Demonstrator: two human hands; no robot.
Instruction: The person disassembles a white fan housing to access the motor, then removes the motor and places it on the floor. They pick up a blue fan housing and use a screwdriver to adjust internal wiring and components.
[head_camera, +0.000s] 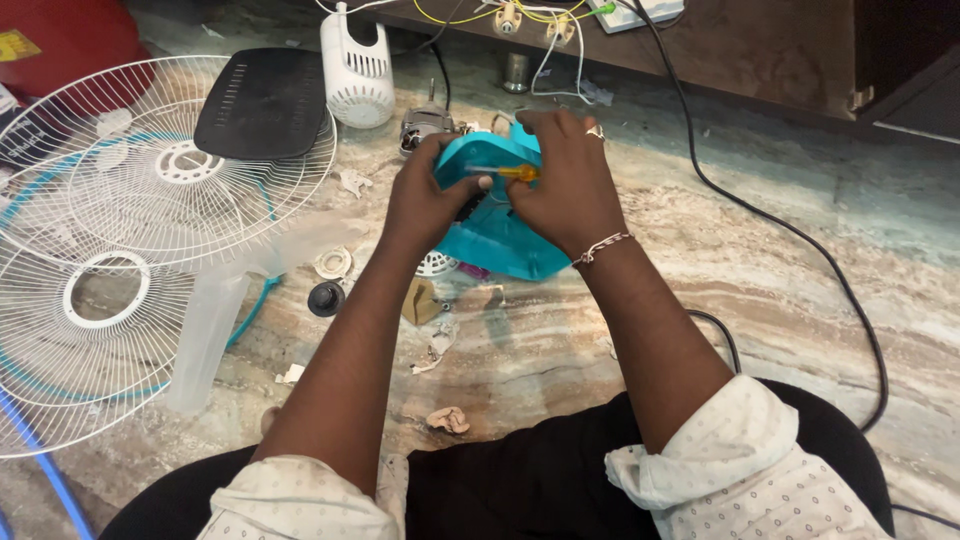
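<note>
Both hands close around a turquoise plastic fan housing (500, 235) at upper centre of the frame, held above the marbled stone floor (800, 250). The left hand (428, 195) grips its left edge, thumb on top. The right hand (565, 185) covers the housing's right side and pinches a thin yellow-handled tool (515, 173), whose tip is hidden behind the fingers. A grey motor (425, 125) is partly hidden behind the housing. At left, two white wire fan guards (110, 250) run off the frame edge. A red object with a yellow label (60, 35) sits cut off at upper left.
</note>
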